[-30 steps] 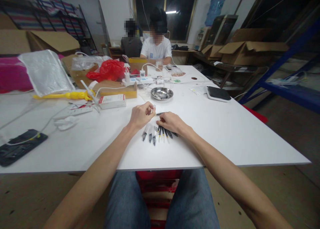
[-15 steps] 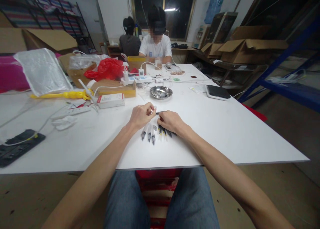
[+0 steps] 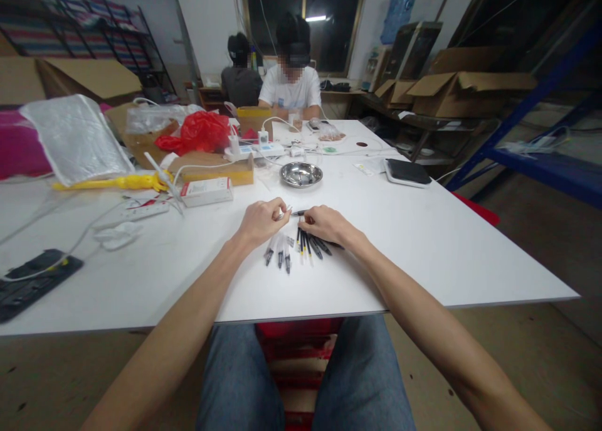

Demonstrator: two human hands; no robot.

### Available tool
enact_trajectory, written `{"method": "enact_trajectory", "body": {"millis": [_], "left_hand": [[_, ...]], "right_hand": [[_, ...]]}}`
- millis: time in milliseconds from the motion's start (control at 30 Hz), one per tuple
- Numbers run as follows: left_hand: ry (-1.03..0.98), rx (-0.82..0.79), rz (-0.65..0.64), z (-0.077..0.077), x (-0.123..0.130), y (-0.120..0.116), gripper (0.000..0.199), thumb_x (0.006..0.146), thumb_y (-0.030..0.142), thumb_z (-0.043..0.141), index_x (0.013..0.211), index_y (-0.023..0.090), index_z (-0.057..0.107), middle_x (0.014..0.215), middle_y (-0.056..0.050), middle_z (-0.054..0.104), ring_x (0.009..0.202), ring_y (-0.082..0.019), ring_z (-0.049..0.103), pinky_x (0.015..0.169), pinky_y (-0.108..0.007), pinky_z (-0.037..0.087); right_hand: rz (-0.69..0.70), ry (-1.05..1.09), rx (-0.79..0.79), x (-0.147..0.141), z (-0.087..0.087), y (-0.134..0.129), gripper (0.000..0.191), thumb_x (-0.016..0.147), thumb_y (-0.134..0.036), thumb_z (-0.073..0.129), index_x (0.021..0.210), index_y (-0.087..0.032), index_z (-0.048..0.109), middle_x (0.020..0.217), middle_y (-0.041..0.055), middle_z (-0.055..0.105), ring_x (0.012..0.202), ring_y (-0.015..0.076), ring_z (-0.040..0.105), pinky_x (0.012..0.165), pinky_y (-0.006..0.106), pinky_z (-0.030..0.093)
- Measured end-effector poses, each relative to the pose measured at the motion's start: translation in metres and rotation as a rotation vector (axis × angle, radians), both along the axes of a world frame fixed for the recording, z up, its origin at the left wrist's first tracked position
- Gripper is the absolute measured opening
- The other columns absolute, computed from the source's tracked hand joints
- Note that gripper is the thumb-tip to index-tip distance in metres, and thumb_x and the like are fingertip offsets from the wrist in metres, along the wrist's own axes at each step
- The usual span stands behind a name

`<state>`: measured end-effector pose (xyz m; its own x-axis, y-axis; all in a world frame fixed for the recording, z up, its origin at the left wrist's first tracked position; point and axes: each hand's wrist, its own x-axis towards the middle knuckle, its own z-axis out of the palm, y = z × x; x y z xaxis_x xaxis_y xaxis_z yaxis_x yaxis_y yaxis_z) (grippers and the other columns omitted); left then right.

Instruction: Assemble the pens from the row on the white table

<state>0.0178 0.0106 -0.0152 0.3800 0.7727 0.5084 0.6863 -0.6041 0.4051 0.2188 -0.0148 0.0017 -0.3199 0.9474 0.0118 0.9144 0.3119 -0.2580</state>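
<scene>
My left hand [image 3: 264, 220] is closed on a small whitish piece [image 3: 285, 213], too small to name. Just to its right, my right hand [image 3: 327, 223] pinches a dark, pen-like part [image 3: 298, 213] whose tip points left. Under and below my right hand lie several black refills with yellow bands [image 3: 303, 243] and black pen parts [image 3: 322, 248]. Several clear tubes with black tips [image 3: 280, 255] are fanned out below my left hand. Beyond both hands stands a round metal bowl [image 3: 301, 175] holding small dark bits.
At the left are a white-and-red box [image 3: 207, 191], an open cardboard tray [image 3: 242, 170], cables, a yellow tool [image 3: 117, 181] and a black case [image 3: 40, 280]. A black-topped device [image 3: 407, 172] sits right. A person in white [image 3: 291, 92] is across the table.
The hands have moved slightly apart, and more of the dark part shows between them. My right hand has shifted right, uncovering more of the refills and black parts. The view has shifted slightly.
</scene>
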Motion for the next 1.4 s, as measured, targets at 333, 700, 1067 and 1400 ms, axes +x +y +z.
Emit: {"method": "enact_trajectory", "body": {"millis": [333,700,1067,1400], "left_hand": [[0.153,-0.015,-0.029,-0.004,-0.016,-0.008,0.012,0.086,0.033,0.061,0.08,0.023,0.065,0.055,0.005,0.059,0.052,-0.014,0.057,0.055,-0.026,0.035],[0.137,-0.02,0.023,-0.006,-0.014,-0.005,0.012,0.084,0.031,0.063,0.076,0.023,0.064,0.055,0.003,0.06,0.052,-0.015,0.056,0.054,-0.026,0.034],[0.109,-0.052,-0.011,-0.006,-0.013,-0.006,0.013,0.084,0.031,0.062,0.073,0.024,0.062,0.054,0.004,0.058,0.048,-0.014,0.052,0.053,-0.027,0.032],[-0.021,0.008,0.037,-0.004,-0.008,-0.009,0.014,0.089,0.036,0.061,0.085,0.023,0.065,0.065,0.003,0.067,0.06,-0.014,0.062,0.061,-0.025,0.041]], "right_hand": [[-0.048,-0.054,0.071,-0.013,-0.006,-0.004,0.041,0.099,-0.047,0.047,0.09,-0.015,0.072,0.085,0.0113,0.071,0.074,0.0197,0.059,0.062,0.03,0.029],[-0.16,-0.144,0.144,-0.031,-0.013,0.008,0.04,0.101,-0.038,0.04,0.1,-0.013,0.071,0.103,0.0194,0.073,0.094,0.0284,0.068,0.072,0.032,0.042],[-0.254,-0.039,0.124,-0.029,-0.018,0.01,0.031,0.096,-0.031,0.045,0.097,-0.015,0.071,0.103,0.017,0.073,0.092,0.0272,0.068,0.071,0.031,0.043],[-0.35,0.726,0.273,-0.007,-0.01,0.026,0.026,0.082,-0.03,0.053,0.062,-0.016,0.062,0.064,0.0037,0.063,0.066,0.0154,0.057,0.064,0.026,0.039]]}}
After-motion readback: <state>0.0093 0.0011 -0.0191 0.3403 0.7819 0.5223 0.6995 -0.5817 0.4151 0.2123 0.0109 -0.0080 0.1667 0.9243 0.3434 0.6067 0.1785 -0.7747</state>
